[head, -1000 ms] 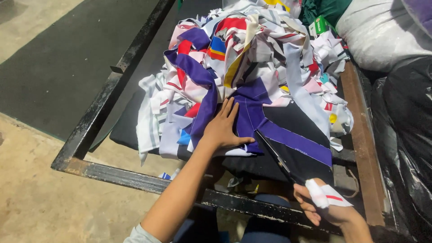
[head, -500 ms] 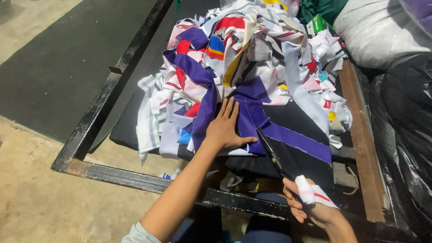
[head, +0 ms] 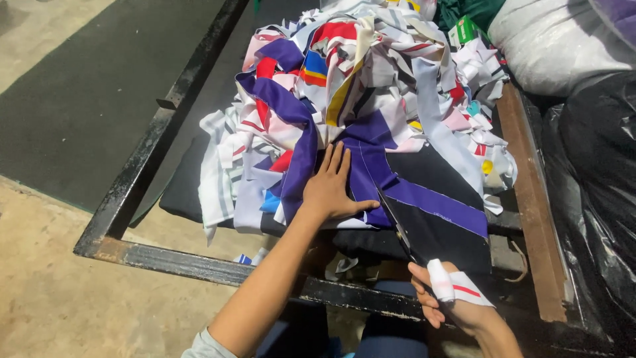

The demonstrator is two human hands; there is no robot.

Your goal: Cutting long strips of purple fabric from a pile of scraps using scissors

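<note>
My left hand (head: 331, 187) lies flat, fingers apart, pressing a purple and black fabric piece (head: 424, 199) onto the table. My right hand (head: 445, 295), its thumb wrapped in a white bandage with a red stripe, grips black scissors (head: 396, 225). The blades point up into the purple cloth right beside my left thumb. Behind them rises a heap of fabric scraps (head: 358, 73) in white, red, purple, blue and yellow.
The cloth rests on a dark pad inside a black metal frame (head: 152, 142). A wooden rail (head: 530, 199) runs down the right side. Black plastic bags (head: 596, 185) and a white sack (head: 550, 40) stand at the right. A green box (head: 466, 30) sits at the back.
My right hand and the scissors have moved up and left, the blades further into the purple cloth. My left hand stays pressed on the fabric.
</note>
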